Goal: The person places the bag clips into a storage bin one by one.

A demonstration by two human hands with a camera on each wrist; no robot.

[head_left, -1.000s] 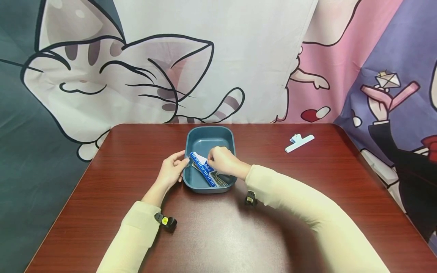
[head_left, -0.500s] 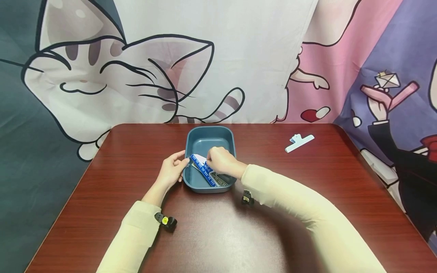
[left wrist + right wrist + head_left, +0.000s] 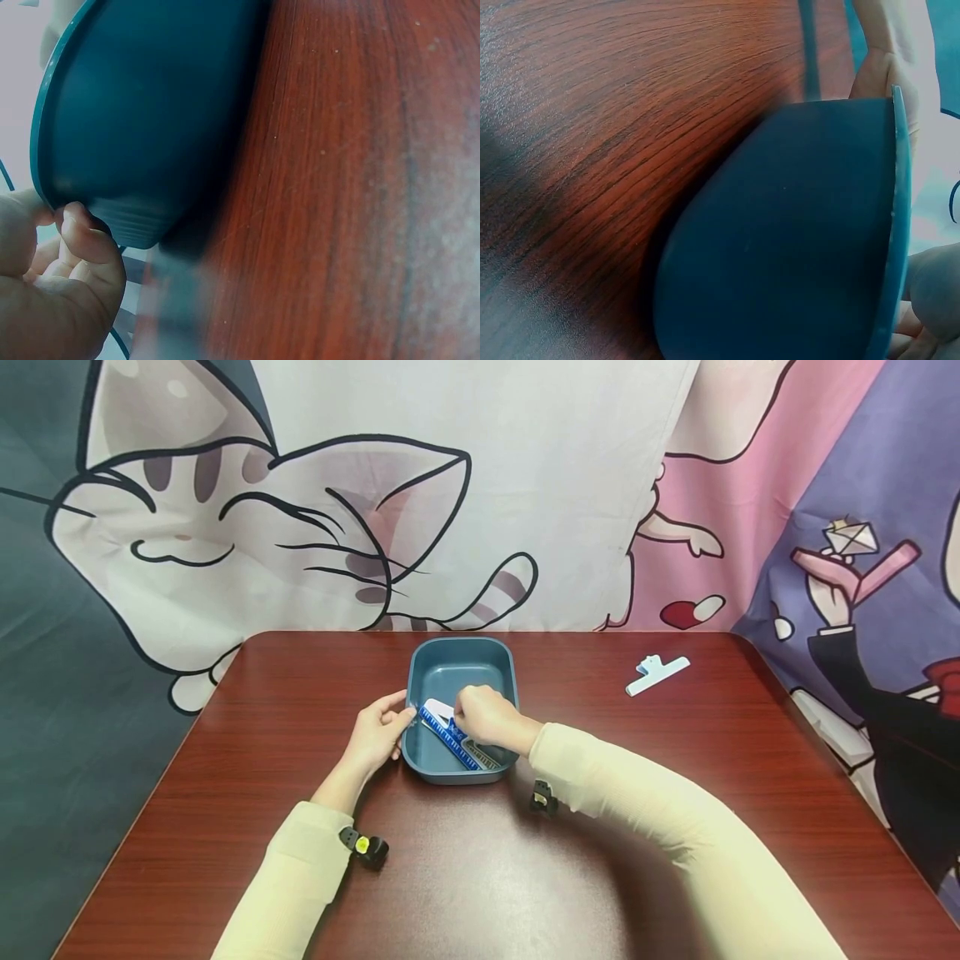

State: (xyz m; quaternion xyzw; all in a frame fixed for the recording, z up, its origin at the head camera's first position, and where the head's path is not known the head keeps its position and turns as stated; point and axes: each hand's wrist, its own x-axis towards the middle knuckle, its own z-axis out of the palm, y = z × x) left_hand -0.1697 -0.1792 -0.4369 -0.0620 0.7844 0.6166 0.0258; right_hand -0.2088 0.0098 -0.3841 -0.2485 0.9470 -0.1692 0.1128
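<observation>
A blue-grey plastic basin [image 3: 461,660] stands on the table. My left hand [image 3: 372,732] pinches its left rim between thumb and fingers; in the left wrist view the thumb and fingers of this hand [image 3: 75,277] meet at the rim. My right hand [image 3: 491,718] reaches in over the right side with curled fingers, gripping a blue-and-white set square [image 3: 450,739] with white tick marks along its edge. Its fingertips are hidden from the head camera. A clear set square with dark tick marks [image 3: 486,758] lies under the blue one. The right wrist view mostly shows the basin's outer wall [image 3: 780,232].
A white bag clip [image 3: 657,675] lies at the back right of the brown wooden table [image 3: 480,877]. A cartoon-printed cloth [image 3: 570,493] hangs behind the table's far edge.
The far end of the blue-and-white set square has shifted down and toward me inside the basin, covering more of the clear one. My right hand has moved slightly; the left stays at the rim.
</observation>
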